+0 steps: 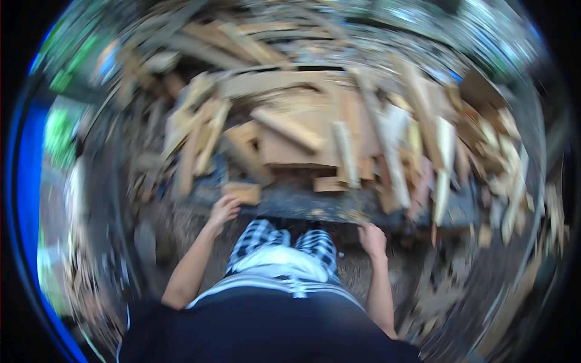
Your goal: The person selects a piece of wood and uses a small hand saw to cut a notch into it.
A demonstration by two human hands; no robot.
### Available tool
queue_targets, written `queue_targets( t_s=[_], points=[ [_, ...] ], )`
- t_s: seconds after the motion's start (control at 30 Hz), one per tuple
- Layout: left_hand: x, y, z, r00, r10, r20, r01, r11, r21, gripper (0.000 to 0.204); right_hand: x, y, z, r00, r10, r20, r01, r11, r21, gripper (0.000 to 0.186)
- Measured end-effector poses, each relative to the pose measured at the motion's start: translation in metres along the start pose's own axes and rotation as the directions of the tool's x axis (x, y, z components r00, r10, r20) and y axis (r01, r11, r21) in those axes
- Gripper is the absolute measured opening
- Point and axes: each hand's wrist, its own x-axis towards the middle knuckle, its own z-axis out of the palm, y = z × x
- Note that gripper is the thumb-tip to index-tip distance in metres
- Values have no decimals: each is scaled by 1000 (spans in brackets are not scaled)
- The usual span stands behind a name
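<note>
My left hand (225, 210) is just below a short, thick wood block (242, 193) at the near edge of a dark bench (284, 209). Its fingers are loosely bent and partly apart, with nothing visible in them. Whether it touches the block I cannot tell. To the right, my right hand (372, 239) is closed beside the bench's near edge; what it holds, if anything, is hidden and blurred. Beyond both hands lies a flat brown board (296, 153), with a wooden stick (289, 129) slanting across it. A pale upright strip (345, 153) leans at the board's right.
Split wood pieces (445, 148) crowd the bench's right side, some sticking out past its near edge. More sticks (200, 130) stand at the left. Behind, a heap of planks (236, 42) rises. Wood scraps (442, 287) litter the ground at right. Motion blurs the outer picture.
</note>
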Motion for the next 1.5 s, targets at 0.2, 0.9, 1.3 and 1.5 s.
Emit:
queue_targets(
  t_s=[0.2, 0.9, 1.3, 1.5],
  points=[
    [-19, -44, 8, 993, -77, -93, 71, 995, -75, 32, 36, -54, 5, 977, -197, 82, 195, 980, 35, 22],
    [154, 20, -41, 881, 356, -313, -163, 847, 506, 30, 16, -237, 30, 921, -215, 323, 272, 952, -142, 24],
    [120, -24, -78, 906, 272, -324, -401, 797, -451, 29, 151, -382, 150, 984, -175, -32, 177, 941, 287, 80],
    [117, -25, -68, 869, 384, -311, -466, 846, -258, 29, 184, -374, 174, 991, 110, 72, -119, 985, 128, 87]
  ],
)
